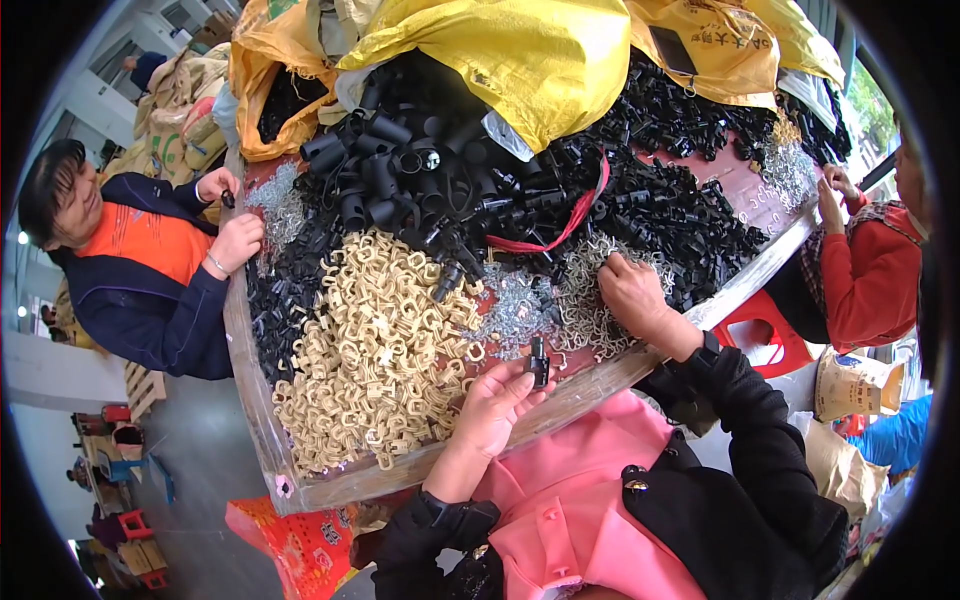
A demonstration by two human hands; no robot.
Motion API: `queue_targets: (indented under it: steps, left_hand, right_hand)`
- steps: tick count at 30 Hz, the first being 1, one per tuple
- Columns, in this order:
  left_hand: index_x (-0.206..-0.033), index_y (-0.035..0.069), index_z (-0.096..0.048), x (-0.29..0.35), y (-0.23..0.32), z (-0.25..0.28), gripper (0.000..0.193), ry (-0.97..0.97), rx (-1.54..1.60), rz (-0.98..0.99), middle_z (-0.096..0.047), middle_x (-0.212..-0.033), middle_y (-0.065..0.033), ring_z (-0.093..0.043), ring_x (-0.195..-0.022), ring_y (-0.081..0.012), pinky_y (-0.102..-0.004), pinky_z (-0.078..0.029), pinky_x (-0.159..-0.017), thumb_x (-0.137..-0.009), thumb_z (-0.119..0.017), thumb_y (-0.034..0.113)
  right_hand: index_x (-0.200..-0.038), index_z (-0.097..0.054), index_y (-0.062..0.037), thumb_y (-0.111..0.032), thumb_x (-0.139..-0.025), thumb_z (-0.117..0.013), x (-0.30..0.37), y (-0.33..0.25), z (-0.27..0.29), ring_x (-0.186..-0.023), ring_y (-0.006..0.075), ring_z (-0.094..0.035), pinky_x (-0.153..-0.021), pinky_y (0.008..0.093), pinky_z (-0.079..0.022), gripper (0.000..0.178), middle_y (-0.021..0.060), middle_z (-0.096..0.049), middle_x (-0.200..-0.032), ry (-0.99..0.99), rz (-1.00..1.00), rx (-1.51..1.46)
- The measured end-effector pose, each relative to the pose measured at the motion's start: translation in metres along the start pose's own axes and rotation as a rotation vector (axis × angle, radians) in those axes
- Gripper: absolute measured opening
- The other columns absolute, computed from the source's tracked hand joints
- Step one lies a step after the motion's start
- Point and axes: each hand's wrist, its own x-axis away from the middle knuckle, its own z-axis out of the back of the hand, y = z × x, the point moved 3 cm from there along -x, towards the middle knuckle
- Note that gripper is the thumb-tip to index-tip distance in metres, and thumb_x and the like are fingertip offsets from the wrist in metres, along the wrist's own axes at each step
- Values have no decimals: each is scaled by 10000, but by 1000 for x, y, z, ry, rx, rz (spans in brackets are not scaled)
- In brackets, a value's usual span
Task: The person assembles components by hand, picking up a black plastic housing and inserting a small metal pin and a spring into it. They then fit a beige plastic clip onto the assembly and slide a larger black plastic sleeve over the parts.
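My left hand point(492, 408) is closed on a small black plastic part point(540, 364), held upright between thumb and fingers above the table's near edge. My right hand point(638, 298) reaches into a heap of bent metal hooks point(590, 318), its fingers drawn together at the far side. Whatever may be between those fingertips is hidden. Small silvery metal pieces point(515, 308) lie between my two hands. To the left of them spreads a large pile of cream-coloured ring-shaped parts point(370, 350). Black plastic parts point(660, 210) are heaped beyond my right hand.
The table has a raised wooden rim point(400, 472). Black tubes point(385, 165), a red strap point(575, 220) and a yellow sack point(500, 50) lie farther back. One co-worker point(140, 270) handles a part at the left; another point(870, 260) works at the right, near a red stool point(765, 335).
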Motion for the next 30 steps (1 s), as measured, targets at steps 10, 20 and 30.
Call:
queue_targets:
  steps: [10, 20, 30]
  left_hand:
    - [-1022, 0, -508, 1, -1, 5, 229, 6, 47, -18, -575, -967, -123, -582, -839, -184, -228, -476, -715, -806, -537, 68]
    - [-992, -8, -509, 2, 1, 5, 209, 24, 40, -28, -573, -964, -132, -581, -820, -177, -232, -476, -696, -811, -534, 95]
    - [-1018, -4, -499, -1, 1, 4, 237, -20, 75, -83, -550, -1017, -161, -559, -909, -224, -291, -465, -772, -810, -530, 105]
  right_hand:
    - [-700, -486, -58, -97, -687, -544, -4, -1, 8, -537, 244, -519, -496, 342, -417, 71, 87, -471, -645, 95, 21, -187]
    - [-729, -504, -46, -120, -805, -520, 8, 12, 10, -463, 53, -365, -425, 194, -282, 108, -42, -405, -540, -210, -638, -1414]
    - [-755, -515, -24, -148, -844, -490, 8, -40, 29, -561, 37, -413, -489, 198, -343, 154, -38, -463, -617, -485, -245, -1506]
